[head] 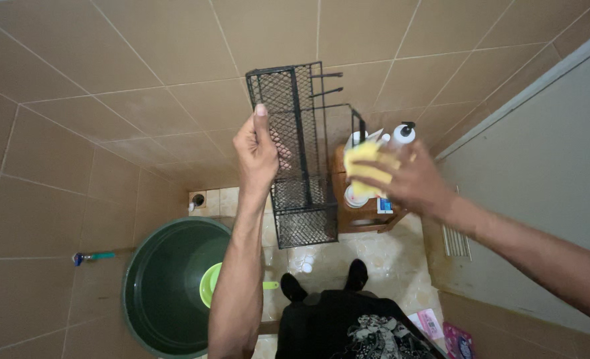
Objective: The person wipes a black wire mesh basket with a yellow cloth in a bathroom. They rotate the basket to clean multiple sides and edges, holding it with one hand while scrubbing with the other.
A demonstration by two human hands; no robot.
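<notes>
Head view: rack (303, 166) partly hides stool (365, 216); sponge (367, 169), perhaps.

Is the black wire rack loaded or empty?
Empty: through the black wire rack's mesh only tiles show, while the left hand holds it up.

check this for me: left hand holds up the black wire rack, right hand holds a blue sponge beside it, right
Not quite. In the head view the sponge in the right hand is yellow, not blue. The left hand does hold up the black wire rack.

Single head view, looking steeply down, close over raised hands
</notes>
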